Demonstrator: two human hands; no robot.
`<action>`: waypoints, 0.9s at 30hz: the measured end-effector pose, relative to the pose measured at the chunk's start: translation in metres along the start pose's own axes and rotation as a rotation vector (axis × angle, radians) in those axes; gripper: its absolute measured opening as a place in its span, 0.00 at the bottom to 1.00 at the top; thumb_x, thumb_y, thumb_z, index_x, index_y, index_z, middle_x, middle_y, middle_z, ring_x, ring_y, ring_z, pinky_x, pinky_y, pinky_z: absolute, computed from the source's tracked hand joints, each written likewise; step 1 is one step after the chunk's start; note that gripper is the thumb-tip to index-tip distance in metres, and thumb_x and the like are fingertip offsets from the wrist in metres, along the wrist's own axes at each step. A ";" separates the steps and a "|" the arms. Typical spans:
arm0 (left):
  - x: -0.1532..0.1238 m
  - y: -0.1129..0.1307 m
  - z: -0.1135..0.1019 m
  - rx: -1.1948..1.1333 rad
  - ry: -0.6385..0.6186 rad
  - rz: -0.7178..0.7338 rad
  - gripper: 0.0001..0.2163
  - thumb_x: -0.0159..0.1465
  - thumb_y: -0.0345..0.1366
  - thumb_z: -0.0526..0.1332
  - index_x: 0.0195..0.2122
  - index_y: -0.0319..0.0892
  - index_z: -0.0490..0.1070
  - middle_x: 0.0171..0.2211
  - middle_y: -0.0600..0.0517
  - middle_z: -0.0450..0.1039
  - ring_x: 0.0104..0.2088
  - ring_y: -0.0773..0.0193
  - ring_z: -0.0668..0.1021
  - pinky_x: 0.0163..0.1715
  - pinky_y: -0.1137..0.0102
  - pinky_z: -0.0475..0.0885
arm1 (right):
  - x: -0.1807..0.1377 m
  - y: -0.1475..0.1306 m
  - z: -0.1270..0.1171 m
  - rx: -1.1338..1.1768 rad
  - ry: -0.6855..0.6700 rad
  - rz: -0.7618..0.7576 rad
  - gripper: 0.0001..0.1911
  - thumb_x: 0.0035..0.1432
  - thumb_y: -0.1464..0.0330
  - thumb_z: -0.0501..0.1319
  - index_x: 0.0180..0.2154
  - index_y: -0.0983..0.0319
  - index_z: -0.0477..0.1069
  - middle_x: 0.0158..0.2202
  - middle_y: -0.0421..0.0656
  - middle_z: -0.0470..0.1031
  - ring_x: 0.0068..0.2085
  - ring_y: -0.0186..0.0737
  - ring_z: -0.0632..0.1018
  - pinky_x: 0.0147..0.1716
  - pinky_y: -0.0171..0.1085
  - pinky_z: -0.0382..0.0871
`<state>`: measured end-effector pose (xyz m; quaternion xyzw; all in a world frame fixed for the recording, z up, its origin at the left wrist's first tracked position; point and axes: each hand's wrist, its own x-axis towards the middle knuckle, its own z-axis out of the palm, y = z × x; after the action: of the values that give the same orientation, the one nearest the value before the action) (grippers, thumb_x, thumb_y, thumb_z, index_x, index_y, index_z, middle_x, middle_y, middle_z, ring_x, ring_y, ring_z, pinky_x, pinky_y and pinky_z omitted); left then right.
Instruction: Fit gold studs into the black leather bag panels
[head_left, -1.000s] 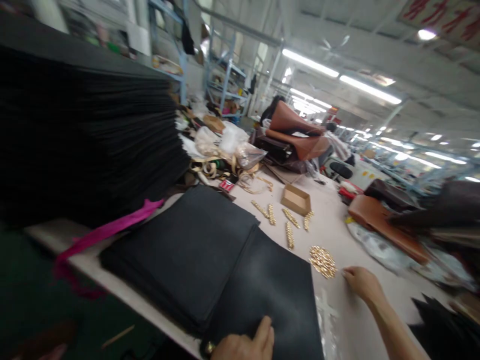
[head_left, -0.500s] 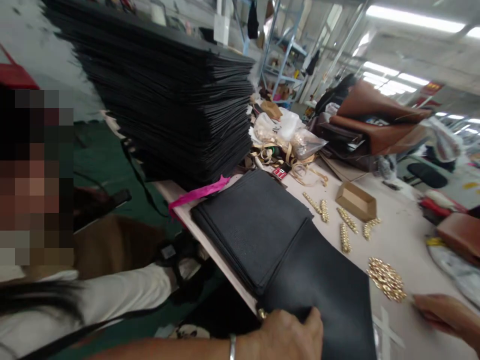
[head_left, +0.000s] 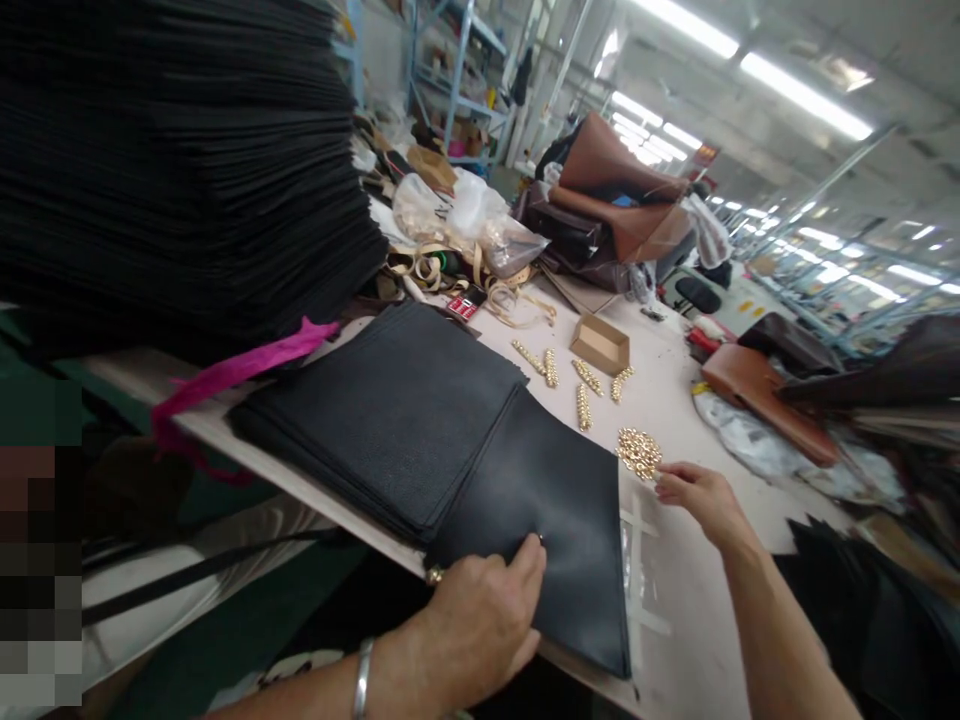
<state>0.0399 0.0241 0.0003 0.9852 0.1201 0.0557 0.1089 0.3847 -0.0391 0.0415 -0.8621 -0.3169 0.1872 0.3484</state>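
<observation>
Just to the right of the gold pile (head_left: 638, 453) with the nearer right hand (head_left: 703, 502).
Held narrow; cannot tell if pinching any.

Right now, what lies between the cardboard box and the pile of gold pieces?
In the head view, one short gold strip lies there, nearer the box than the pile.

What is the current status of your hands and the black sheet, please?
Left hand on black sheet. Right hand at edge of gold pile, grip unclear. Black stack alongside sheet.
</observation>
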 end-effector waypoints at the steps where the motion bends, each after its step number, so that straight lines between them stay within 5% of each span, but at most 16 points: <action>1: 0.000 0.000 0.001 -0.001 -0.001 0.002 0.30 0.65 0.47 0.58 0.63 0.32 0.60 0.63 0.33 0.64 0.35 0.58 0.80 0.30 0.65 0.74 | -0.016 -0.008 0.012 0.046 -0.054 -0.005 0.22 0.40 0.56 0.70 0.33 0.66 0.78 0.26 0.46 0.78 0.27 0.42 0.79 0.32 0.41 0.77; 8: -0.001 -0.001 0.003 0.003 0.033 -0.014 0.28 0.66 0.47 0.59 0.61 0.34 0.63 0.60 0.38 0.67 0.34 0.57 0.79 0.28 0.65 0.72 | -0.101 -0.043 0.090 0.104 -0.552 -0.085 0.10 0.54 0.63 0.64 0.34 0.63 0.77 0.25 0.39 0.75 0.25 0.33 0.73 0.27 0.34 0.68; 27: -0.003 0.000 0.001 0.005 0.064 0.004 0.25 0.66 0.45 0.58 0.60 0.34 0.64 0.56 0.40 0.70 0.32 0.60 0.77 0.25 0.65 0.69 | -0.083 -0.065 0.104 -0.137 -0.667 0.019 0.06 0.49 0.69 0.64 0.29 0.64 0.78 0.20 0.39 0.74 0.24 0.33 0.73 0.22 0.30 0.64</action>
<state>0.0373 0.0233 -0.0015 0.9834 0.1218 0.0871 0.1024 0.2406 -0.0091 0.0258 -0.7776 -0.4173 0.4403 0.1652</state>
